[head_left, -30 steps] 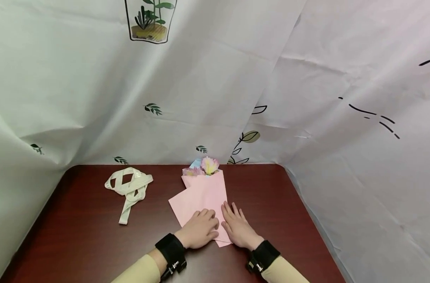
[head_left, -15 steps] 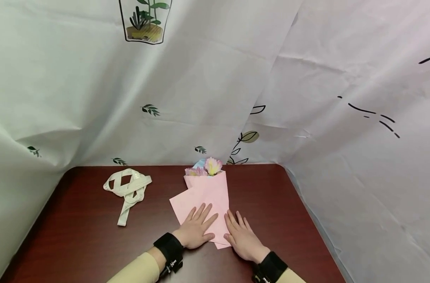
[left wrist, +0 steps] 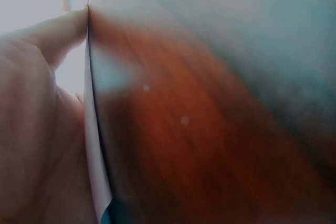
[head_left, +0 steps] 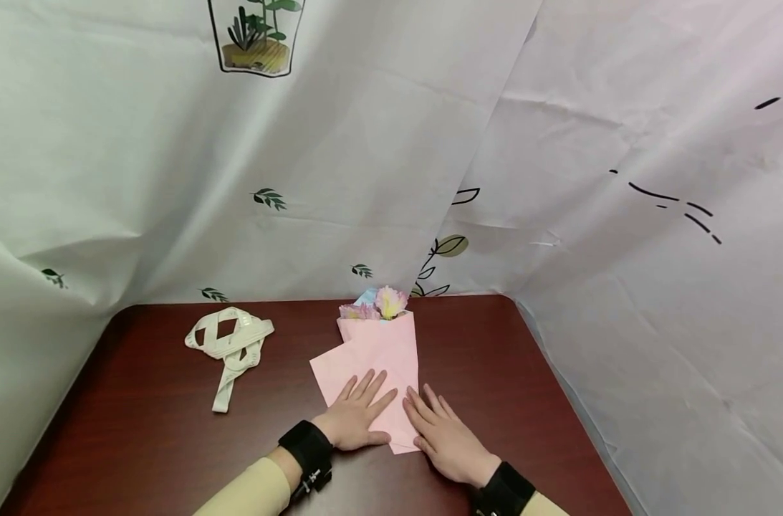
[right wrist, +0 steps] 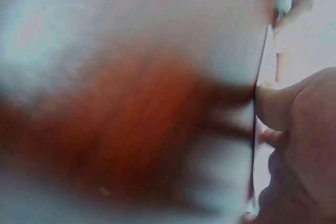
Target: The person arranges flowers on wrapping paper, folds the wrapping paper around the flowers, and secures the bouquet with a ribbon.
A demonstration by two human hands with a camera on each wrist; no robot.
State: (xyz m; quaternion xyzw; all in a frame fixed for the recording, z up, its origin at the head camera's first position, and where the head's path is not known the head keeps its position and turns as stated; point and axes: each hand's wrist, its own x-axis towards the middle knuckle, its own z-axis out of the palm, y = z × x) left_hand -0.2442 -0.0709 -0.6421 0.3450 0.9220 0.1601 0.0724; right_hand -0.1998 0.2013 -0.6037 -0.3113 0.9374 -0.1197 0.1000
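Observation:
Pink wrapping paper (head_left: 391,355) lies folded on the table around a small bunch of artificial flowers (head_left: 390,302), whose pink and yellow heads stick out at the far end beside a bit of blue. My left hand (head_left: 352,419) rests flat on the lower part of the paper with its fingers spread. Along the paper's right edge my right hand (head_left: 449,438) lies with straight fingers, the fingertips touching that edge. In the left wrist view the thumb (left wrist: 65,35) meets the thin paper edge. The flower stems are hidden under the paper.
A loosely heaped cream ribbon (head_left: 233,337) with faint printing lies at the left of the dark red-brown table (head_left: 140,430). White patterned cloth (head_left: 339,143) hangs behind the table and along its sides.
The left hand's fingers, bent on the paper a second ago, have straightened and spread flat. My right hand has shifted slightly down and right along the paper's edge.

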